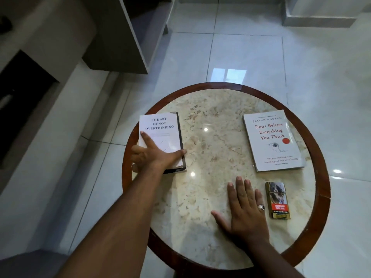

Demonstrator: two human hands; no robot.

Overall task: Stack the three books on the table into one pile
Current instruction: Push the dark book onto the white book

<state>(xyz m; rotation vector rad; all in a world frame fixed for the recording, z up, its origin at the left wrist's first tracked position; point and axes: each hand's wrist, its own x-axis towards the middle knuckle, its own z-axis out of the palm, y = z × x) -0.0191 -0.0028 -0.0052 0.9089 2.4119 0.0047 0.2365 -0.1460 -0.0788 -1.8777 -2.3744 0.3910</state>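
A white book titled "The Art of Not Overthinking" (160, 127) lies at the table's left edge. A dark cover edge (181, 137) shows along its right and near sides, apparently a second book beneath it. My left hand (154, 155) grips this book at its near end: thumb on the right edge, index finger on the cover, other fingers curled over the left side. A white book titled "Don't Believe Everything You Think" (273, 149) lies flat on the right. My right hand (245, 209) rests flat on the marble, fingers spread, holding nothing.
The round marble table (210, 121) has a dark wooden rim (321, 157). A small cigarette pack (278, 199) lies just right of my right hand. Glossy white floor tiles surround the table, with grey furniture (124, 37) at the far left.
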